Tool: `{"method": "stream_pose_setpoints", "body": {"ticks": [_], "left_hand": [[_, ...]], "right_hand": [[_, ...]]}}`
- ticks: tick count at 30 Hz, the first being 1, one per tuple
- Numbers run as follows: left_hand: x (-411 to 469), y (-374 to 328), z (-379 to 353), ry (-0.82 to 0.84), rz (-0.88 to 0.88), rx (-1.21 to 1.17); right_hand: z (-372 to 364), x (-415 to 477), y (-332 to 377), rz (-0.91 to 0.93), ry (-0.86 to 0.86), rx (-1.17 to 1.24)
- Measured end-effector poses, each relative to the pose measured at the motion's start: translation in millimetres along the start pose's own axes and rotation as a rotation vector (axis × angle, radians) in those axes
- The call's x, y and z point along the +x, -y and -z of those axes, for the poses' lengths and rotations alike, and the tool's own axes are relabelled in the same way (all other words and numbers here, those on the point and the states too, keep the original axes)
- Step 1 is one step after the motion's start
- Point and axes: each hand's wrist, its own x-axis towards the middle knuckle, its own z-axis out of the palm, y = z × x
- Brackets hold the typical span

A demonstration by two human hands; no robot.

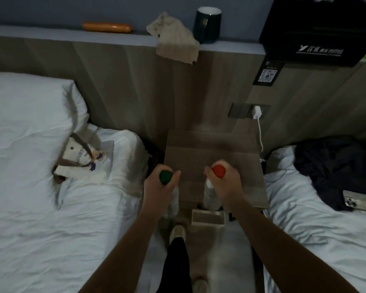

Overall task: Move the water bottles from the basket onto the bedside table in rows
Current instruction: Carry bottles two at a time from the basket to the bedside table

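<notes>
Left hand: the left hand is closed in a fist around the neck of a clear plastic water bottle with a green cap; the bottle hangs upright just off the near left corner of the brown wooden bedside table.
Right hand: the right hand is curled tight around the neck of a clear plastic water bottle with a red-orange cap, held upright over the table's near edge.
Table top: bare wood shows behind both hands.
Basket: a pale rectangular basket sits on the floor just in front of the table, below the right hand.
Left of table: a white bed with a cream tote bag.
Above table: a grey ledge carrying a dark green mug and a beige cloth.
</notes>
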Motion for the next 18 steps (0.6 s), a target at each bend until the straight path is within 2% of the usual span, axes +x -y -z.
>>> {"method": "stream_pose_setpoints", "body": {"ticks": [4,7,11,18], "left_hand": [[74,22,-28,0.006,0.089,0.019],[124,43,-48,0.075,0.15,0.012],[181,62,-71,0.177,0.16,0.087],[256,77,-99,0.263,0.151,0.112]], "right_hand": [[-33,67,-11,-0.073,-0.022,-0.05],[-60,111,-26,-0.121,-0.074,-0.058],[-88,166,-41,-0.137,-0.137,-0.078],[-114,241,-52,-0.171,-0.144,-0.056]]}}
